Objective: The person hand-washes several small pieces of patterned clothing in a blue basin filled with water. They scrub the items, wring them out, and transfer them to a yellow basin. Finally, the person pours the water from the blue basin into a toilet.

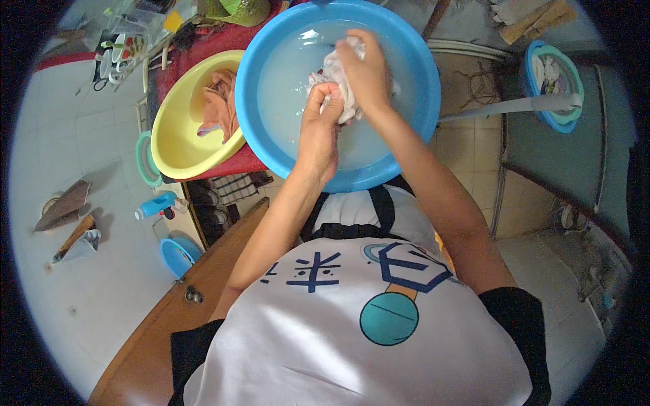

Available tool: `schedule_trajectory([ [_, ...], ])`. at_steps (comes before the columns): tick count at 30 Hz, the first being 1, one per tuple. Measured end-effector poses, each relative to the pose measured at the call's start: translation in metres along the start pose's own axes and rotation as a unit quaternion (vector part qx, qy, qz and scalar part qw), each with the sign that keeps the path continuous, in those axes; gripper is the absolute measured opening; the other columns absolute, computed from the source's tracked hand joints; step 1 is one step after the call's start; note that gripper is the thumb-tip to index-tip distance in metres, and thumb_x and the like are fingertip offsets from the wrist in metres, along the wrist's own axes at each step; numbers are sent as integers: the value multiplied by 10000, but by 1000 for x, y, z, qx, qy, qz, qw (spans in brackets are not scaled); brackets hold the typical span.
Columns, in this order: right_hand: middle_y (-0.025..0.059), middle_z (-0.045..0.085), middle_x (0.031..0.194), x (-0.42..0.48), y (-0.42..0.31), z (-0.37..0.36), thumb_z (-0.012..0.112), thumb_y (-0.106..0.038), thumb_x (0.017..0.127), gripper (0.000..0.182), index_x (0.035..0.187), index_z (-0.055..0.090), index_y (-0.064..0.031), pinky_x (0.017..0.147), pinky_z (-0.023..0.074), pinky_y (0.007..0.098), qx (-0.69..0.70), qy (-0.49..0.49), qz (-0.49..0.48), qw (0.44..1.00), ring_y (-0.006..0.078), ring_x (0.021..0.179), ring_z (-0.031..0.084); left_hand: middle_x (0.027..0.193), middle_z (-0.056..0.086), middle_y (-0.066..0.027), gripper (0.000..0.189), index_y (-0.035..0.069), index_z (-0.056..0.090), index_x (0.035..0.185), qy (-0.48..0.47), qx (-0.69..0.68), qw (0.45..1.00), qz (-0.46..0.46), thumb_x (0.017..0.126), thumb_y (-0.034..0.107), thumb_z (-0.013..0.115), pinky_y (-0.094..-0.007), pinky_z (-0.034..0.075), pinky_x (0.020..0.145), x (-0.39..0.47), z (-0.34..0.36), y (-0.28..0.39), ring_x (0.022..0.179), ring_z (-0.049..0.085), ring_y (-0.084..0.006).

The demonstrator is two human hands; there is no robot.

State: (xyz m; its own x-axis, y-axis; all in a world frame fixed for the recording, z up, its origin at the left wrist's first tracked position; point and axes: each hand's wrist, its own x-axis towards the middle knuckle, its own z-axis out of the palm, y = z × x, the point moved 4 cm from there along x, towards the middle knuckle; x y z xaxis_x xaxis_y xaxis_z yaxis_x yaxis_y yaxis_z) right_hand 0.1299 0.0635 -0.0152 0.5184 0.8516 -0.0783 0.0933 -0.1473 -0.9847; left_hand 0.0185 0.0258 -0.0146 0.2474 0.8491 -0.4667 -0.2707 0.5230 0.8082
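A large blue plastic basin (pixel 247 127) of cloudy water (pixel 284 91) is before me. Over the water, both hands grip one bunched, wet, pale cloth (pixel 345 96). My left hand (pixel 322 122) pinches its lower left part between thumb and fingers. On its upper right side, my right hand (pixel 368 71) is wrapped around the cloth with bent fingers. Part of the cloth spreads beside my hands at the water's surface, and how far it reaches below cannot be seen.
A yellow basin (pixel 172 127) with a brown-orange cloth (pixel 218 109) touches the blue basin's left side, on a red-covered table (pixel 249 161). A brown wooden door (pixel 152 325) stands close at my left. Nested small basins (pixel 573 76) with cloths are far right.
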Motion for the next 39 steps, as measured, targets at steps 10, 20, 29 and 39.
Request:
schedule_trajectory([
  [10, 138, 618, 948, 3, -6, 10, 687, -295, 751, 231, 790, 651, -71, 687, 483, 463, -160, -83, 40, 983, 347, 879, 575, 1095, 589, -62, 414, 59, 533, 1162, 52, 2, 999, 11, 985, 411, 406, -335, 464, 833, 8, 5, 9, 957, 569, -161],
  [20, 118, 596, 881, 4, -1, 20, 683, -299, 771, 232, 737, 628, -76, 720, 454, 436, -140, -84, 40, 986, 342, 817, 556, 992, 618, -43, 300, 106, 572, 1048, 50, -94, 994, -10, 968, 373, 462, -317, 484, 792, 10, 4, 17, 895, 584, -133],
  [29, 97, 600, 869, -43, -34, 26, 654, -319, 761, 190, 733, 655, -131, 636, 455, 490, -188, -28, -303, 934, 356, 826, 557, 1047, 631, -43, 295, 97, 568, 1107, 37, -123, 990, -65, 948, 334, 492, -322, 482, 832, 24, -11, 6, 944, 602, -179],
  [39, 164, 596, 808, -55, -52, 23, 610, -415, 829, 379, 672, 608, -70, 600, 462, 467, -182, 21, -344, 921, 316, 727, 591, 1010, 642, -42, 302, 83, 574, 1084, 43, -153, 985, -62, 941, 341, 509, -310, 505, 754, 14, -16, 8, 915, 618, -159],
])
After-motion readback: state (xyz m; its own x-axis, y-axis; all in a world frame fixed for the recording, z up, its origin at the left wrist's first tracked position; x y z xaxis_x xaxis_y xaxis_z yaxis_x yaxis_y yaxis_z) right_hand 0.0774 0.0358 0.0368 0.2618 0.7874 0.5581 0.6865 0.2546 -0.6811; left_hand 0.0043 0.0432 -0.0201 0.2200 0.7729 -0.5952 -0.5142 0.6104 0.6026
